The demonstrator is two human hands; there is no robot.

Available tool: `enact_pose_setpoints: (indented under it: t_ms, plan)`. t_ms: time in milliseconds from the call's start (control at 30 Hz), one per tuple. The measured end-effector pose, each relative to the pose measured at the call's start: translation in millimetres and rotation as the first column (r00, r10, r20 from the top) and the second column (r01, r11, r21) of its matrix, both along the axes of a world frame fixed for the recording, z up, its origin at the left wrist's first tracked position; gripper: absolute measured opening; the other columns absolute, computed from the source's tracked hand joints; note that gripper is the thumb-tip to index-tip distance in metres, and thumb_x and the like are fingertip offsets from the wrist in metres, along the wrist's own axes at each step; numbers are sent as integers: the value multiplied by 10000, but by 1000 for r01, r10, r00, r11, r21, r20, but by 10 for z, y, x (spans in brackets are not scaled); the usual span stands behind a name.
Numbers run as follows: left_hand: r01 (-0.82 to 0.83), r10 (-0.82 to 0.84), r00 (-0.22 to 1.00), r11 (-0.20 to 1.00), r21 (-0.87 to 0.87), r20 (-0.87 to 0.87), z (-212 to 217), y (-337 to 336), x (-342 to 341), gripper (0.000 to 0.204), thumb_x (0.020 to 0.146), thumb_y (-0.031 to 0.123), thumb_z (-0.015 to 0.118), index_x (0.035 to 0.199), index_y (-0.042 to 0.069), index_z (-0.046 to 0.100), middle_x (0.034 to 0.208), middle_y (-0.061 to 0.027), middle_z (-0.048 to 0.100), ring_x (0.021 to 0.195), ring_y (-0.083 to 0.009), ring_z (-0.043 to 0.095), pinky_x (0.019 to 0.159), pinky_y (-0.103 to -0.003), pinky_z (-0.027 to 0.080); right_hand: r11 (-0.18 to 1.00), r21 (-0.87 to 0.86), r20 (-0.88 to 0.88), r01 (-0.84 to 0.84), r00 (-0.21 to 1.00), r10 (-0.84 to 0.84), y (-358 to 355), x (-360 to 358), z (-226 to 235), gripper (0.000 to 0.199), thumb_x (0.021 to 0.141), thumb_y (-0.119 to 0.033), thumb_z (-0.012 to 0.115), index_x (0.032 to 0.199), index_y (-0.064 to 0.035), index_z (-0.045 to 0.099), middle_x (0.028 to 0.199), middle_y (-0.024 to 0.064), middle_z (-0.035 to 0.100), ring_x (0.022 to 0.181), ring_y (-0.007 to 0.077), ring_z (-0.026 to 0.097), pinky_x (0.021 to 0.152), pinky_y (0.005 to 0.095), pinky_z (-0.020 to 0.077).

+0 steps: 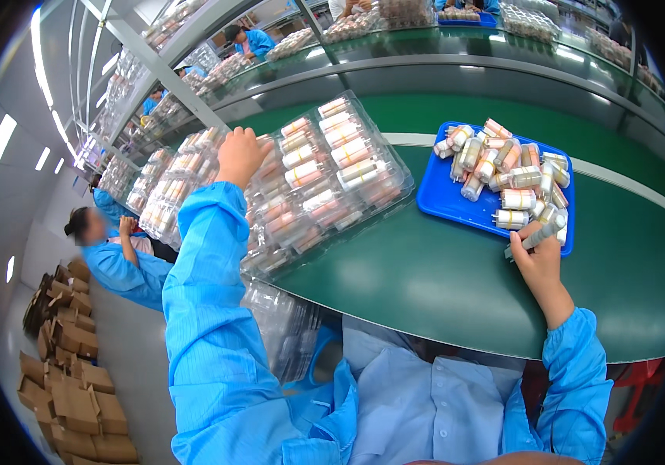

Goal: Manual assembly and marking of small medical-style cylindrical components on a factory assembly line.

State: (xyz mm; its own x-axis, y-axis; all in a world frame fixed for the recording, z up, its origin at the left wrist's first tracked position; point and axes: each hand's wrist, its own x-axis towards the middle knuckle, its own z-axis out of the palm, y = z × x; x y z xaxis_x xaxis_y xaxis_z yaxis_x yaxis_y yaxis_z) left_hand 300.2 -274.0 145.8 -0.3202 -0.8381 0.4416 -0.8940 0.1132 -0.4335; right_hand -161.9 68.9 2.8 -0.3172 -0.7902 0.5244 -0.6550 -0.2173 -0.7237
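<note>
Over the far left edge of a clear plastic tray (309, 236), my left hand (241, 157) has its fingers bent down among small cylinders. Whatever those fingers grip is hidden. Rows of small cylindrical parts (346, 149), white and copper-coloured with yellow bands, fill the tray's pockets. On the right, my right hand (540, 267) is closed around a thick grey pen-shaped tool (540, 236), slanted up to the right. That hand is at the near right corner of a blue tray (456, 213), where more of these cylinders (515, 167) lie in a loose heap.
Both trays rest on a green work surface (371, 271) with a curved near edge. More filled clear trays (168, 194) line up to the left, where a person in blue (119, 256) stands. Metal posts (162, 66) rise behind. Cardboard boxes (77, 387) cover floor at left.
</note>
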Motion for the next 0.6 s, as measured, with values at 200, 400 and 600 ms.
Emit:
enact_pose_setpoints:
  t_ms: [200, 400, 600]
  plan:
    - [69, -69, 998, 997, 24, 5, -281, -550, 681, 305, 927, 355, 650, 1094, 102, 685, 1147, -124, 688, 1033, -343, 669, 844, -479, 565, 996, 1, 35, -88, 995, 88, -16, 106, 9, 177, 886, -54, 736, 762, -28, 613, 664, 48, 624, 548, 135, 572, 519, 295, 435]
    - [266, -248, 959, 955, 131, -134, -252, -333, 187, 305, 990, 318, 549, 1090, 69, 694, 1127, -185, 703, 1034, -400, 671, 855, -510, 546, 999, 8, 11, -43, 999, 43, 73, 81, 40, 160, 866, -63, 751, 773, -26, 626, 681, 84, 643, 573, 214, 627, 552, 343, 484]
    - [570, -568, 672, 806, -159, -475, 89, 357, -1098, 286, 987, 263, 586, 1127, 40, 699, 1031, -207, 708, 983, -388, 675, 857, -474, 528, 995, 9, -120, -95, 988, 95, 55, 120, -4, 186, 846, -177, 785, 792, -64, 647, 681, 92, 630, 561, 263, 620, 539, 384, 494]
